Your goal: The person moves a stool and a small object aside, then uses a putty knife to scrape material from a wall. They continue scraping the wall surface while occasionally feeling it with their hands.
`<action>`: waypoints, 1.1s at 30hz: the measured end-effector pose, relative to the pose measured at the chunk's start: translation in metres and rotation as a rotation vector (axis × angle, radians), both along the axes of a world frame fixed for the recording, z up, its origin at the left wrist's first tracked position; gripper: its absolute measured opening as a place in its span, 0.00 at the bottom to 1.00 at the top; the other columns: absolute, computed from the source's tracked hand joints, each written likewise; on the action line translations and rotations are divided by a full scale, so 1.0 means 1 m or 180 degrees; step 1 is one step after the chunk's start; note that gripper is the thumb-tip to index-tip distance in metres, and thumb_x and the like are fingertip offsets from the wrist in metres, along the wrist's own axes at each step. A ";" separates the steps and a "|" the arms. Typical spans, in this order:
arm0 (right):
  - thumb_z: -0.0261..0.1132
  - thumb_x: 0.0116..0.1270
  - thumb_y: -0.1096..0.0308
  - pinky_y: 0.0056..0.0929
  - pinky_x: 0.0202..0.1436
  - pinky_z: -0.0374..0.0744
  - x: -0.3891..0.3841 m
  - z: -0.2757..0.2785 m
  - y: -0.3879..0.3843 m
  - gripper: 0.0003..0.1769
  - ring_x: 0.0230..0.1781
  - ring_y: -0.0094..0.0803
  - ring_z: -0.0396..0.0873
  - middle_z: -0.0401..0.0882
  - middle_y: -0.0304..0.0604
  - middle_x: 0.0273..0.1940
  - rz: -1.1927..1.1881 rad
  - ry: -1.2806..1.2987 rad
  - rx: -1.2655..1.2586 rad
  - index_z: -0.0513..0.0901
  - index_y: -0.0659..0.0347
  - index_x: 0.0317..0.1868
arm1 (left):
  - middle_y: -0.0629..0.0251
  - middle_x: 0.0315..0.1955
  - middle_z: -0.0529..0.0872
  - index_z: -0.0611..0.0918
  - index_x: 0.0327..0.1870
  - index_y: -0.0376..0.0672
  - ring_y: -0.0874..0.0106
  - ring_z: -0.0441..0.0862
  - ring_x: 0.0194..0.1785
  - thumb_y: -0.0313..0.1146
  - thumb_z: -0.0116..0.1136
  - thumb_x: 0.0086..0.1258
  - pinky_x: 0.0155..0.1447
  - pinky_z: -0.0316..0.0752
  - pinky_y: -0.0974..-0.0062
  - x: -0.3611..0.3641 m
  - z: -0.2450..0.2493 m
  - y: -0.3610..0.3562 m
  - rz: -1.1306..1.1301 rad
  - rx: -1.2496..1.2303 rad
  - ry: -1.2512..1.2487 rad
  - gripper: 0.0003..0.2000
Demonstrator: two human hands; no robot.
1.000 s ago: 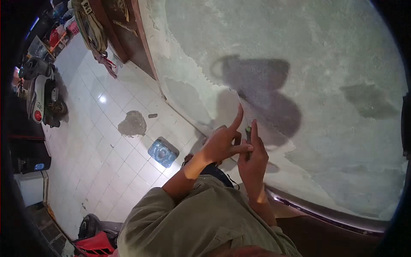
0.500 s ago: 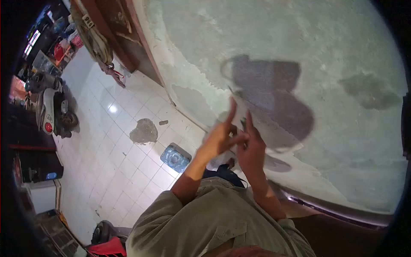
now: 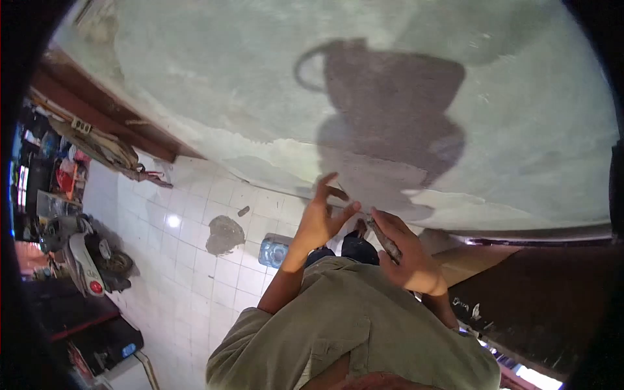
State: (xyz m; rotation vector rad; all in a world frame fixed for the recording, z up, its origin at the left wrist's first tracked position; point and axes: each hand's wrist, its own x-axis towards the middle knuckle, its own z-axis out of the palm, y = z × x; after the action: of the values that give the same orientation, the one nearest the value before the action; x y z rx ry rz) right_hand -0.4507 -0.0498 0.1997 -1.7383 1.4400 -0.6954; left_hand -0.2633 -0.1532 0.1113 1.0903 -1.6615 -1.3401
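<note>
My left hand [image 3: 320, 219] is raised in front of my chest with its fingers apart and thumb pointing right, holding nothing that I can make out. Just right of it, my right hand [image 3: 411, 257] is wrapped round a narrow greyish tool [image 3: 387, 242], whose upper end points toward my left thumb. The tool's exact kind is hard to tell. Beyond both hands stands a grey-green plastered wall [image 3: 221, 78], which bears a large dark shadow.
A grey mortar patch [image 3: 225, 234] and a small piece [image 3: 244, 211] lie on the white tiled floor [image 3: 175, 260]. Near my left elbow is a blue container [image 3: 273, 251]. A scooter [image 3: 88, 260] stands far left; a dark brown surface [image 3: 520, 299] is at right.
The view has turned, so the wall fills more of the top. My hands have moved apart, my left fingers have spread, and the tool now shows in my right hand.
</note>
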 end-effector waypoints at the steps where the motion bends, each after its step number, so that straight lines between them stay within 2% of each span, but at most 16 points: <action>1: 0.62 0.62 0.75 0.41 0.72 0.68 -0.004 0.006 0.005 0.42 0.70 0.58 0.69 0.68 0.63 0.69 0.0091 0.0036 -0.0068 0.61 0.59 0.78 | 0.61 0.33 0.82 0.70 0.60 0.36 0.74 0.81 0.33 0.37 0.68 0.70 0.36 0.74 0.74 -0.003 -0.003 0.000 -0.0353 0.0378 0.0163 0.25; 5: 0.66 0.60 0.73 0.41 0.72 0.68 -0.019 0.018 0.025 0.37 0.69 0.55 0.72 0.70 0.61 0.70 -0.0270 -0.0795 0.0325 0.72 0.59 0.72 | 0.57 0.39 0.81 0.67 0.52 0.38 0.76 0.82 0.39 0.32 0.60 0.77 0.41 0.78 0.76 -0.022 -0.006 0.007 -0.0906 0.0678 0.0767 0.15; 7: 0.69 0.59 0.72 0.40 0.72 0.70 -0.023 0.020 0.031 0.27 0.59 0.49 0.82 0.80 0.60 0.61 -0.0778 -0.1304 -0.0242 0.83 0.65 0.61 | 0.58 0.39 0.81 0.67 0.51 0.38 0.77 0.81 0.40 0.32 0.59 0.78 0.41 0.77 0.77 -0.031 -0.002 0.011 -0.1016 0.0761 0.0895 0.14; 8: 0.69 0.59 0.72 0.40 0.72 0.70 -0.023 0.024 0.034 0.27 0.59 0.49 0.82 0.80 0.60 0.61 -0.0842 -0.1319 -0.0255 0.83 0.65 0.61 | 0.60 0.38 0.81 0.66 0.50 0.39 0.78 0.80 0.41 0.33 0.59 0.78 0.42 0.77 0.77 -0.034 -0.001 0.015 -0.1039 0.0853 0.1045 0.13; 10: 0.70 0.59 0.72 0.37 0.62 0.76 -0.018 0.031 0.037 0.17 0.46 0.39 0.88 0.90 0.53 0.44 -0.1802 -0.1630 -0.0603 0.88 0.67 0.50 | 0.62 0.37 0.80 0.66 0.49 0.39 0.78 0.79 0.41 0.34 0.58 0.79 0.44 0.76 0.77 -0.041 0.003 0.020 -0.1209 0.0888 0.0950 0.13; 11: 0.71 0.62 0.66 0.33 0.49 0.76 -0.019 0.022 0.036 0.12 0.35 0.30 0.86 0.90 0.43 0.31 -0.2011 -0.1278 -0.1109 0.89 0.66 0.42 | 0.64 0.35 0.79 0.66 0.49 0.40 0.78 0.78 0.41 0.35 0.57 0.79 0.45 0.76 0.77 -0.045 0.005 0.024 -0.1311 0.0918 0.0877 0.13; 12: 0.71 0.62 0.66 0.33 0.49 0.76 -0.023 0.023 0.033 0.12 0.35 0.30 0.86 0.90 0.43 0.31 -0.2047 -0.1287 -0.1122 0.89 0.66 0.42 | 0.64 0.35 0.79 0.66 0.49 0.40 0.78 0.78 0.41 0.35 0.57 0.79 0.45 0.76 0.77 -0.047 0.008 0.027 -0.1346 0.0917 0.0858 0.13; 14: 0.71 0.64 0.59 0.32 0.41 0.72 -0.034 0.028 0.023 0.13 0.26 0.25 0.80 0.88 0.37 0.26 -0.1466 -0.0229 -0.2271 0.90 0.61 0.41 | 0.66 0.34 0.77 0.67 0.48 0.40 0.78 0.76 0.41 0.38 0.55 0.80 0.46 0.74 0.77 -0.050 0.014 0.032 -0.1352 0.1538 0.1007 0.13; 16: 0.70 0.67 0.54 0.33 0.38 0.71 -0.019 0.021 0.007 0.16 0.21 0.27 0.74 0.84 0.37 0.22 -0.1388 -0.0687 -0.2576 0.89 0.60 0.34 | 0.66 0.34 0.77 0.67 0.48 0.40 0.77 0.76 0.41 0.39 0.54 0.81 0.46 0.74 0.76 -0.048 0.011 0.034 -0.1397 0.1354 0.1007 0.13; 18: 0.69 0.68 0.55 0.31 0.34 0.69 0.002 0.016 -0.005 0.19 0.21 0.28 0.74 0.81 0.38 0.19 -0.1052 -0.3586 -0.2190 0.86 0.61 0.26 | 0.66 0.35 0.77 0.68 0.47 0.40 0.77 0.76 0.41 0.40 0.53 0.81 0.46 0.73 0.75 -0.040 0.004 0.035 -0.1389 0.1183 0.1011 0.13; 21: 0.69 0.68 0.61 0.30 0.29 0.66 -0.006 0.013 -0.006 0.18 0.20 0.28 0.72 0.77 0.39 0.19 -0.0303 -0.3351 -0.1795 0.81 0.60 0.21 | 0.64 0.36 0.79 0.68 0.50 0.39 0.78 0.75 0.40 0.41 0.54 0.81 0.46 0.71 0.76 -0.029 -0.004 0.034 -0.1151 0.1111 0.1067 0.14; 23: 0.71 0.66 0.65 0.30 0.28 0.66 -0.004 0.019 -0.013 0.16 0.19 0.28 0.71 0.77 0.38 0.19 0.0042 -0.3063 -0.1724 0.81 0.59 0.21 | 0.63 0.35 0.79 0.68 0.59 0.38 0.77 0.75 0.38 0.40 0.56 0.79 0.45 0.70 0.77 -0.021 0.000 0.034 -0.0827 0.0705 0.0629 0.18; 28: 0.79 0.51 0.71 0.30 0.26 0.66 0.015 0.044 -0.035 0.16 0.18 0.28 0.71 0.75 0.36 0.20 0.0755 -0.1866 -0.2553 0.77 0.57 0.19 | 0.63 0.33 0.80 0.63 0.74 0.40 0.76 0.76 0.36 0.38 0.57 0.78 0.43 0.71 0.77 -0.008 0.014 0.039 -0.0335 0.0527 0.0816 0.29; 29: 0.79 0.51 0.71 0.30 0.26 0.66 0.022 0.044 -0.040 0.16 0.18 0.28 0.71 0.75 0.36 0.20 0.0781 -0.1874 -0.2542 0.77 0.57 0.19 | 0.65 0.32 0.79 0.63 0.74 0.40 0.77 0.75 0.35 0.37 0.58 0.78 0.43 0.71 0.77 -0.004 0.011 0.040 -0.0239 0.0466 0.0752 0.28; 31: 0.74 0.65 0.60 0.32 0.25 0.66 0.037 0.043 -0.052 0.24 0.13 0.30 0.67 0.69 0.35 0.15 0.0549 -0.1739 -0.2884 0.73 0.60 0.17 | 0.69 0.27 0.77 0.63 0.74 0.40 0.80 0.72 0.31 0.31 0.58 0.76 0.39 0.70 0.78 0.004 0.007 0.040 -0.0142 0.0315 0.0718 0.28; 33: 0.74 0.64 0.61 0.32 0.25 0.66 0.040 0.044 -0.065 0.24 0.14 0.30 0.67 0.69 0.35 0.16 0.0634 -0.1623 -0.3050 0.73 0.60 0.17 | 0.70 0.26 0.76 0.63 0.74 0.41 0.81 0.71 0.30 0.30 0.59 0.76 0.38 0.69 0.79 0.015 0.011 0.044 -0.0055 0.0426 0.0742 0.28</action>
State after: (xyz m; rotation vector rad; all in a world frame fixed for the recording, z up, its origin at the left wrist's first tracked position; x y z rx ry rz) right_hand -0.4111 -0.1144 0.2433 -2.0957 0.5661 -1.7487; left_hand -0.2483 -0.1092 0.1220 0.9553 -1.4310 -1.5450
